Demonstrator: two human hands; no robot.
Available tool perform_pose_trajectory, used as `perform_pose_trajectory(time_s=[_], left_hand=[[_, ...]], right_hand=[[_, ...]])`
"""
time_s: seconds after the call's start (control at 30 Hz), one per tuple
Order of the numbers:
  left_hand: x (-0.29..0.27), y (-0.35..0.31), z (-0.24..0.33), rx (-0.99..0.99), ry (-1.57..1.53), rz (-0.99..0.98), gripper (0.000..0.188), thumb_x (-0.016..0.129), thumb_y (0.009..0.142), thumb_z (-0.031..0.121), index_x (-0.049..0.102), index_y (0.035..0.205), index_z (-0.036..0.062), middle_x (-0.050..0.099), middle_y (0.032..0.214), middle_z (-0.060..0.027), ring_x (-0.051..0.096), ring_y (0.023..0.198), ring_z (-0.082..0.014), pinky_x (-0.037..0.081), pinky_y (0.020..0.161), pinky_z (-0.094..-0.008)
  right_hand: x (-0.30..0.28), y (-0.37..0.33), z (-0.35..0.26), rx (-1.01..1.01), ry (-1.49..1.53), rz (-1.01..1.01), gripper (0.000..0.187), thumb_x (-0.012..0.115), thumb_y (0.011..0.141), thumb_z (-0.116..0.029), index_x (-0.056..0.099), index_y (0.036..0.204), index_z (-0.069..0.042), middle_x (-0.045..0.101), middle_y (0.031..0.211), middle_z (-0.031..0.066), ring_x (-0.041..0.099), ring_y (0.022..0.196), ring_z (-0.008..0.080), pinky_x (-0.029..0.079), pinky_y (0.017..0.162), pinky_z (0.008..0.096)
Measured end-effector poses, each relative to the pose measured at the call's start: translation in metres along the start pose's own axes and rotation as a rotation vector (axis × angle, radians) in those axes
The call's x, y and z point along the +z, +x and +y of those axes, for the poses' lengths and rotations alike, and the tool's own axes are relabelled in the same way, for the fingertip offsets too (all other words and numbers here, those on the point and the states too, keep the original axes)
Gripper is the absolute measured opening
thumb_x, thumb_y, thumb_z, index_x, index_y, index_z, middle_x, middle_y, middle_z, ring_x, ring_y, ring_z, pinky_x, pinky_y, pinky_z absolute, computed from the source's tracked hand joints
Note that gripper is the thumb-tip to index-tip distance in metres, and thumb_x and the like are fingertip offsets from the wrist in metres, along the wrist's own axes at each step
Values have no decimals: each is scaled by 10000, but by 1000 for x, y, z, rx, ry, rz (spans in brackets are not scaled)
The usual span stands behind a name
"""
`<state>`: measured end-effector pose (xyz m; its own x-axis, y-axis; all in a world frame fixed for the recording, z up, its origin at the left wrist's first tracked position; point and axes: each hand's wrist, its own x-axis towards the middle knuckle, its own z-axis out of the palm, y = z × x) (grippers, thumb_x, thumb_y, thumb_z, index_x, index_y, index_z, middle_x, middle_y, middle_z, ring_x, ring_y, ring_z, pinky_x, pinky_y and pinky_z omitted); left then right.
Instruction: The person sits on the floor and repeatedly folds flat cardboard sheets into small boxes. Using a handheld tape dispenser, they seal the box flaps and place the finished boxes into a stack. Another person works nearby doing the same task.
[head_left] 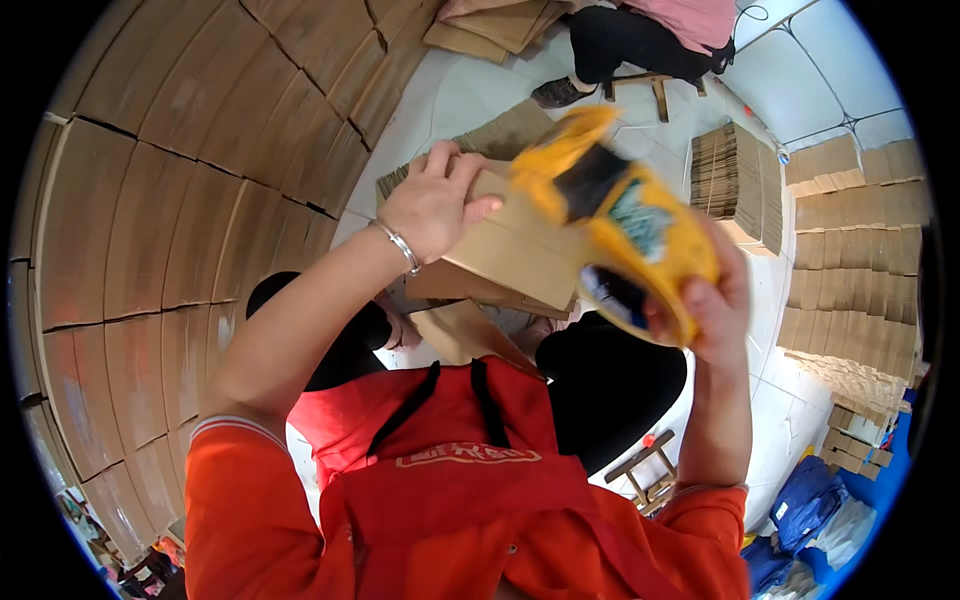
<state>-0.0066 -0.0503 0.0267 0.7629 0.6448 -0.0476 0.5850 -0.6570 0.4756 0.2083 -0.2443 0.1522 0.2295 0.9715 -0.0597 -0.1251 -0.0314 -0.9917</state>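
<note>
A brown cardboard box (525, 245) sits before me between my knees, its smooth top face turned up. My left hand (432, 208), with a silver bangle at the wrist, lies on the box's left end. Its fingers bend over the far edge and its thumb presses on the top. In my right hand (718, 295) is a yellow tape dispenser (650, 225), gripped by its near end and held over the box's right side. Its far end is blurred by motion. A cardboard flap (462, 332) hangs open at the box's near side.
Stacked cartons (120, 220) form a wall at my left. Flattened cardboard (510, 130) lies beyond the box, and a tied bundle (735, 185) stands at right. More cardboard piles (850, 270) line the far right. Another person (640, 45) sits at the top. A wooden stool (645, 470) is beside me.
</note>
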Motion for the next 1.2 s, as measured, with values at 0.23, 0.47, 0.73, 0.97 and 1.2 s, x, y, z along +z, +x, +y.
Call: perform_pose_trajectory(time_s=[0.23, 0.47, 0.73, 0.97, 1.2], left_hand=[[-15, 12, -19, -218, -823, 96, 269, 580, 937, 248, 598, 1178, 129, 517, 1281, -78, 471, 1212, -234, 361, 1052, -428], [-51, -23, 9, -414, -1479, -51, 189, 630, 962, 215, 660, 1077, 68, 690, 984, -32, 645, 907, -128, 516, 858, -268], [-33, -21, 39, -560, -1659, -149, 203, 615, 951, 139, 645, 1094, -2, 697, 958, -59, 686, 823, -143, 561, 753, -282], [-75, -13, -32, -682, -1470, 11, 158, 624, 925, 153, 671, 987, 16, 648, 819, -20, 595, 697, -109, 498, 647, -274], [-62, -10, -102, -999, -1697, -76, 240, 577, 960, 289, 593, 845, 79, 589, 697, -36, 554, 590, -193, 456, 550, -358]], right_hand=[[-15, 18, 49, 138, -63, -171, 641, 802, 761, -156, 554, 1309, 66, 670, 1074, 119, 647, 728, 107, 539, 574, 223], [-21, 14, 64, 80, -48, -159, 723, 818, 735, -188, 524, 1332, 96, 681, 1070, 150, 663, 700, 122, 544, 526, 225], [-23, 11, 55, 135, -106, -188, 727, 826, 734, -208, 537, 1329, 91, 680, 1105, 126, 664, 851, 129, 552, 688, 240], [27, 55, 25, 254, -380, -260, 579, 785, 800, -239, 606, 1285, 21, 677, 1028, 67, 603, 908, 92, 505, 799, 277], [83, 110, 13, 251, -675, -428, 523, 737, 839, -343, 640, 1220, 3, 698, 956, 105, 635, 851, 139, 508, 788, 286]])
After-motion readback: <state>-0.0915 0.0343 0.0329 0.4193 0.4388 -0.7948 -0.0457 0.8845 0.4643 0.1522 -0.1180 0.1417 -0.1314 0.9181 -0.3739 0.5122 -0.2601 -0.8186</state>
